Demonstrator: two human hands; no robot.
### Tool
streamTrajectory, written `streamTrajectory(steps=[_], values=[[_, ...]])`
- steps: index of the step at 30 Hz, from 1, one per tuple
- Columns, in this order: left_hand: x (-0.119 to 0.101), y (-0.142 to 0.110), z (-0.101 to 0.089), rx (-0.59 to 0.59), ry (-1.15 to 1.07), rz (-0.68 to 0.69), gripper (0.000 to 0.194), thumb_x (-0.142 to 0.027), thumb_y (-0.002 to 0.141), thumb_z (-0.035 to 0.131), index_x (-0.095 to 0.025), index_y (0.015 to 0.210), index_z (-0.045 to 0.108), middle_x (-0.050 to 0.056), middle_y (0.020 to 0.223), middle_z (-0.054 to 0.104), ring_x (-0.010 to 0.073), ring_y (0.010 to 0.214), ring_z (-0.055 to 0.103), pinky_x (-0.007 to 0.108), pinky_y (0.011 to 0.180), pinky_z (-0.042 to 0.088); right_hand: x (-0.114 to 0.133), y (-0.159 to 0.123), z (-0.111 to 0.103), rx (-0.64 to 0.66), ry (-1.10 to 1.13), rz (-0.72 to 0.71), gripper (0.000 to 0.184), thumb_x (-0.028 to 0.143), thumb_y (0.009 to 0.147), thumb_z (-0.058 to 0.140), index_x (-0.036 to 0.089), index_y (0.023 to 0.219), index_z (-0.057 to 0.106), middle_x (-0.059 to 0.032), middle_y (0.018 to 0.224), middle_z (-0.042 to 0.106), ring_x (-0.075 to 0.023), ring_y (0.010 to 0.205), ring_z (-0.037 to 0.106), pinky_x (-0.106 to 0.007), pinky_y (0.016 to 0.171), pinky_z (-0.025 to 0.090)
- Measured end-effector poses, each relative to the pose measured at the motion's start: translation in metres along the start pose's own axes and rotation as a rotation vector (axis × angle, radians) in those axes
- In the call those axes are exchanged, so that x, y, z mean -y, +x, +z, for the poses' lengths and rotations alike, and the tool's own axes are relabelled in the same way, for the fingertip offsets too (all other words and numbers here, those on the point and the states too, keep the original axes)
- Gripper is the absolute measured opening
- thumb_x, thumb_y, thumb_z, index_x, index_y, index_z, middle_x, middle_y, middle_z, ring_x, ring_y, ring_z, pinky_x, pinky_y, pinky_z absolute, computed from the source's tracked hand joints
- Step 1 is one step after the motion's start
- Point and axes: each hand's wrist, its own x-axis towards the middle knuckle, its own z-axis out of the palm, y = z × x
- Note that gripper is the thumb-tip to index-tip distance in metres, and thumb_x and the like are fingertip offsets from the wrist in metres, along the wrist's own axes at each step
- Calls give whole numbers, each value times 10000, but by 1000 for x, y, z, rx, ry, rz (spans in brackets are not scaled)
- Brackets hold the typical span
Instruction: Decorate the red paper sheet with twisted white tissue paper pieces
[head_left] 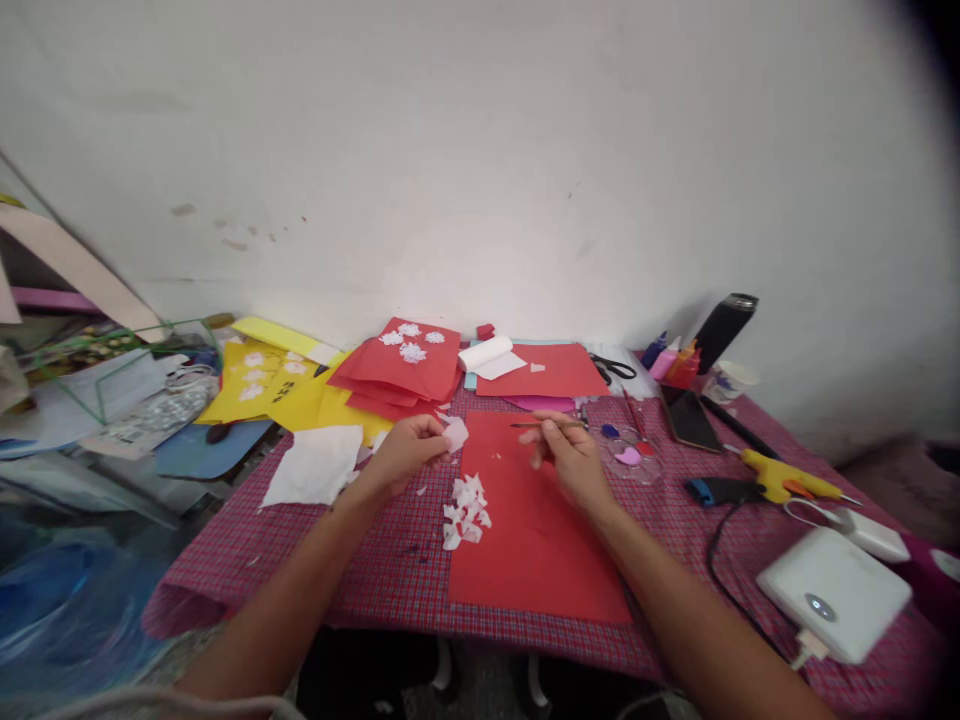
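Note:
Between the thumb and fingers of my left hand (411, 452) is a small piece of thin white paper (456, 433), held just beyond the left edge of a red paper sheet (540, 540). My right hand (568, 455) grips a thin paintbrush (529, 425), its tip pointing left above the sheet's upper part. Torn white paper scraps (466, 512) lie in a pile on the sheet's left side. Left of my left hand, a larger white tissue piece (313, 466) rests on the checked cloth. A clear palette (632, 455) with blue, pink and red paint stands right of my right hand.
Red sheets with white paper flowers (412, 352) and a white paper roll (486, 354) lie at the back. Yellow papers (255, 385) are at left. To the right are paint bottles (684, 365), a black flask (726, 330), a phone (691, 420), a yellow glue gun (787, 477) and a white corded box (836, 590).

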Motion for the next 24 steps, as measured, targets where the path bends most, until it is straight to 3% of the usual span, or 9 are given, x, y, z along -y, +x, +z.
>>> streamTrajectory(steps=[6,7,10,17,22,24], values=[[-5,21,46,141,106,52,118,-257,720,642,-165,730,569,-35,577,570,86,487,509,181,472,348,5,-5,6,73,-93,-28,171,293,837,664,227,969,577,-34,1028,668,-144,760,599,-290,722,469],[-6,23,52,167,127,50,118,-264,726,638,-166,736,573,-35,574,571,84,475,499,180,456,332,4,-6,8,77,-111,-35,190,268,811,688,225,952,568,-26,1016,658,-150,807,595,-288,751,460],[-7,28,65,225,135,69,111,-252,727,637,-167,766,578,-30,593,589,85,489,506,178,457,327,0,-7,9,39,-174,-43,159,220,781,688,216,851,544,27,792,571,-133,709,538,-257,672,418],[5,33,69,282,-49,89,157,-196,741,644,-151,881,589,-13,683,614,90,572,539,199,547,405,0,-2,3,-60,-162,-21,166,203,778,649,224,840,497,53,692,514,-134,622,517,-262,617,397],[8,26,68,315,-202,90,397,-198,730,702,-158,1114,611,61,993,679,133,843,622,235,737,471,4,-5,7,0,-164,-8,162,227,785,665,224,842,513,46,724,521,-130,646,521,-256,637,412],[8,23,70,326,-218,82,285,-259,751,703,-141,1007,660,54,907,689,129,782,622,234,712,476,3,-7,10,38,-210,-10,152,253,790,677,219,830,534,37,740,526,-132,673,521,-252,651,419]])
